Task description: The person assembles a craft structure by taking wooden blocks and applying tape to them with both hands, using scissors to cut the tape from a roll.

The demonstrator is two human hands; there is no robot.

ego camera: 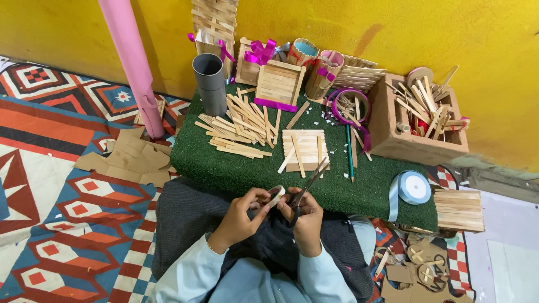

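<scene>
- Nearest the camera, a person in pale blue sleeves sits over a dark lap cloth (185, 219).
- A patterned rug (50, 168) lies on the left, with a green mat (224, 163) ahead.
- A loose stick pile (241, 126) and a stick panel (303, 148) lie on the mat.
- The left hand (241, 216) has its fingers closed around a small tape roll (275, 195) just over the mat's near edge.
- The right hand (306, 219) grips scissors (309, 182) with the blades touching the roll.
- Risk: the blades sit close to the left fingertips, so a slip could nick them.
</scene>
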